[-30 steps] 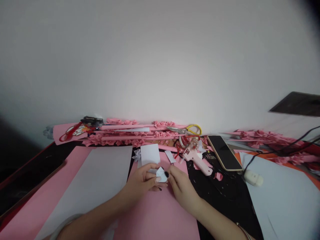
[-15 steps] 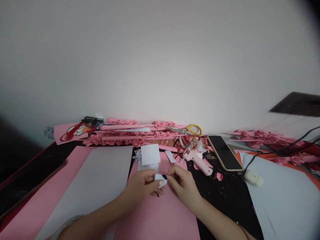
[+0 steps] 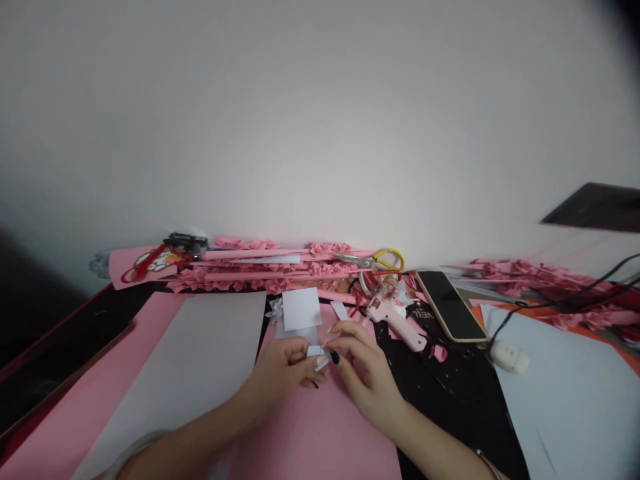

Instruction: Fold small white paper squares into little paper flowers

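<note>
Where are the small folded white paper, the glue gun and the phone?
Small folded white paper (image 3: 314, 350), head view: its upper face.
Glue gun (image 3: 397, 323), head view: the upper part of its handle.
Phone (image 3: 451, 307), head view: the middle of its dark screen.

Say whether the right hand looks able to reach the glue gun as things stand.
Probably yes: the glue gun lies near the right hand, its handle uncovered, with nothing standing between them.

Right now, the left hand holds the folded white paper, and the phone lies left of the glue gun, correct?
No: the head view shows the phone lying right of the glue gun. The left hand does hold the folded white paper.
</note>
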Demonstrator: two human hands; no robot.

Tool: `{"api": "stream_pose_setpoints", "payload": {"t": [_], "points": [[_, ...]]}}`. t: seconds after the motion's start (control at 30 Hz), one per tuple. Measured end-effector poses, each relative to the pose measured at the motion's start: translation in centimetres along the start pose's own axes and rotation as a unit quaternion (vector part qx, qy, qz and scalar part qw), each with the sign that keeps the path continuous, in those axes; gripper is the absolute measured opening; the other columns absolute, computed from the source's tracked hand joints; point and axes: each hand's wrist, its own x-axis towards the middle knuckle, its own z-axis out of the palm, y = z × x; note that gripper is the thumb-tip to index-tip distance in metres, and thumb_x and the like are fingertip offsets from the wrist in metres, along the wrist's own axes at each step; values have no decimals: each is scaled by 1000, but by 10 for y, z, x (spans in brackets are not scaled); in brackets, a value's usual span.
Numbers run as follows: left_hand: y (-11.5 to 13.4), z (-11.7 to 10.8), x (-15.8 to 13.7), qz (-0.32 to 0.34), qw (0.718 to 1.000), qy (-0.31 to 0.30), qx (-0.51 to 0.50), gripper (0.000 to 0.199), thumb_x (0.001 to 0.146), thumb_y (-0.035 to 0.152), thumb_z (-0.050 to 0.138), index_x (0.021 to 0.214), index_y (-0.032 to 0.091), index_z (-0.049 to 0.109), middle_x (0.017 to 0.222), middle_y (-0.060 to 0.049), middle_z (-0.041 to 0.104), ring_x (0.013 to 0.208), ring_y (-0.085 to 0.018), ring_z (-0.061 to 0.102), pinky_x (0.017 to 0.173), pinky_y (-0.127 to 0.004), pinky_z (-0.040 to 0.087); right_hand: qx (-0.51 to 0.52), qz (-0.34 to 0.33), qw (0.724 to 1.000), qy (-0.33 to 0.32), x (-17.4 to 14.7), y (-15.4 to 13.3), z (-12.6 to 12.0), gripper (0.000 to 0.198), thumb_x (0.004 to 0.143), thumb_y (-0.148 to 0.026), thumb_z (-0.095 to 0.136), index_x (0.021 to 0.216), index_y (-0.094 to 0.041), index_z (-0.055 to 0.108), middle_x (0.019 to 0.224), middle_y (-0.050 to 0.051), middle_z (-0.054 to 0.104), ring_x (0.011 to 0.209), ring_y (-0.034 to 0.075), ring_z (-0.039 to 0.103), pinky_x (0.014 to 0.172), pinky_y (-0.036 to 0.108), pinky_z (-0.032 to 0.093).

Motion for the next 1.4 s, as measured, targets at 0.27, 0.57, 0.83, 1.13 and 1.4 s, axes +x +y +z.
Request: {"api": "stream_pose_setpoints", "payload": {"t": [0.27, 0.57, 0.83, 1.13, 1.4], "points": [[4, 0, 0, -3, 1000, -7, -11, 23, 70, 34, 66, 72, 12, 61, 63, -2, 65, 64, -16, 64, 61, -27, 49, 56, 24, 998, -20, 2, -4, 0, 16, 84, -15, 47, 91, -19, 61, 104, 8, 50, 97, 19, 51, 82, 30, 42], [4, -6, 1, -27, 996, -58, -54, 23, 71, 35, 65, 73, 12, 60, 72, -6, 71, 62, -17, 67, 55, -24, 48, 82, 16, 995, -44, 2, -5, -2, 13, 84, -15, 48, 83, -18, 60, 105, 8, 48, 87, 17, 53, 79, 30, 42], [4, -5, 1, -28, 993, -80, -79, 21, 72, 32, 65, 69, 13, 59, 65, -5, 71, 58, -17, 68, 49, -21, 47, 103, 21, 993, -60, 1, -4, -2, 12, 85, -18, 49, 84, -18, 61, 107, 8, 48, 89, 18, 53, 80, 30, 42], [2, -4, 0, -28, 995, -82, -52, 18, 75, 30, 61, 71, 12, 62, 63, -5, 71, 57, -15, 67, 49, -19, 48, 127, 38, 988, -74, 4, -5, -2, 16, 86, -27, 50, 90, -20, 65, 110, 8, 49, 93, 19, 52, 82, 33, 43], [5, -4, 1, -48, 990, -108, -75, 18, 71, 30, 67, 78, 14, 62, 73, -3, 72, 65, -15, 69, 52, -18, 47, 133, 35, 988, -68, 3, -4, -5, 33, 89, -39, 40, 83, -18, 64, 105, 9, 50, 85, 19, 53, 79, 33, 42]]}}
